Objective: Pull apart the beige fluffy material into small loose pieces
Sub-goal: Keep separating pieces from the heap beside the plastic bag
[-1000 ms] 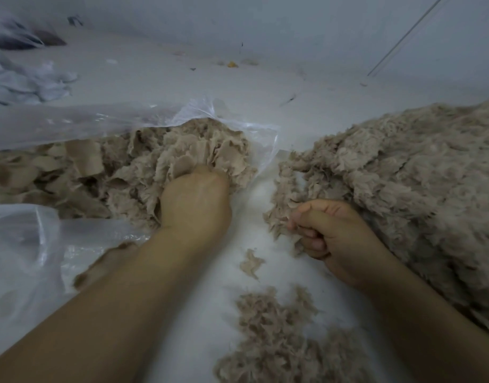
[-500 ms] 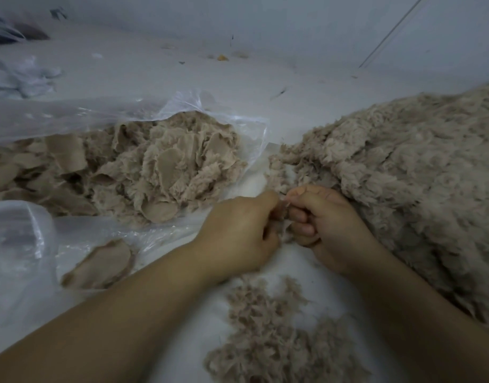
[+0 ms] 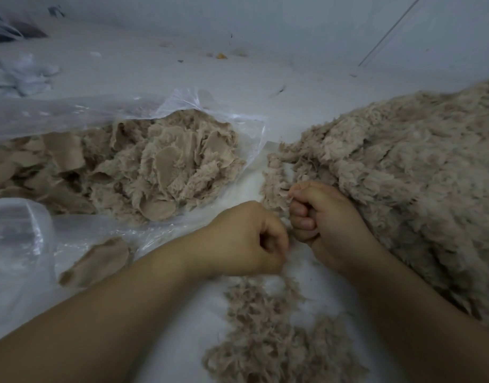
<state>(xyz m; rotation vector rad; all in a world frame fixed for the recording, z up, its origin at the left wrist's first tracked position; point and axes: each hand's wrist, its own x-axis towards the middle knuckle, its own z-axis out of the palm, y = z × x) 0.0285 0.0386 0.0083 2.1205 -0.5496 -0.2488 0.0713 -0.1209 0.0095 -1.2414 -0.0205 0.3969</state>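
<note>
Where both met higher before, left hand [image 3: 244, 239] lower, right hand [image 3: 324, 221] grip pinching beige fluff [image 3: 289, 199].

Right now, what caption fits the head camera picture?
Two hands, left hand and right hand, pinching beige fluff between big piles.

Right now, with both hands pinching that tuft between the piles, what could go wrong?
1. The loose pieces lie right below the left hand and right hand; a forearm sweep could scatter them.
2. The big fluffy pile touches the right hand, so shredded bits might mix back into it.
3. The plastic bag of flat scraps is open beside the hands; bits could drift in.
</note>
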